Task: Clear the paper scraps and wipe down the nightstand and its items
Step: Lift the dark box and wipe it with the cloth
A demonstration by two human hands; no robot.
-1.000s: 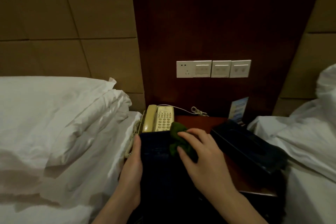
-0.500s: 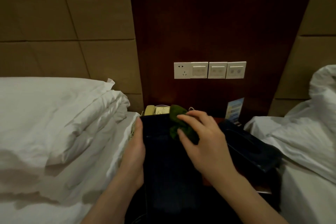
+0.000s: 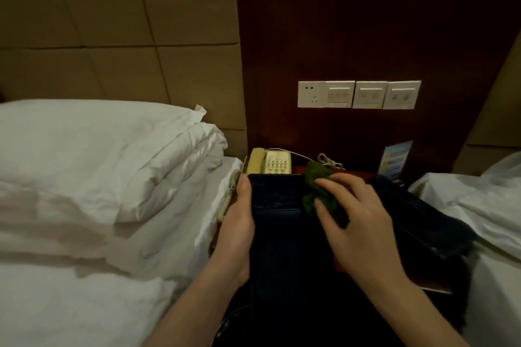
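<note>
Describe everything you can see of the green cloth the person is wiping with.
The green cloth is a small, dark green rag, soft and crumpled into a loose wad rather than folded. It looks like fuzzy fabric. The right hand holds it against the top face of a dark flat folder, near that item's far right corner, fingers spread over it so its near part is hidden. One lobe sticks up past the fingertips toward the phone. The left hand does not touch it.

Dark folder standing in front of the telephone, blocking it from the near side, dark box crowding its right, pillow rising left, open air lying above.
</note>
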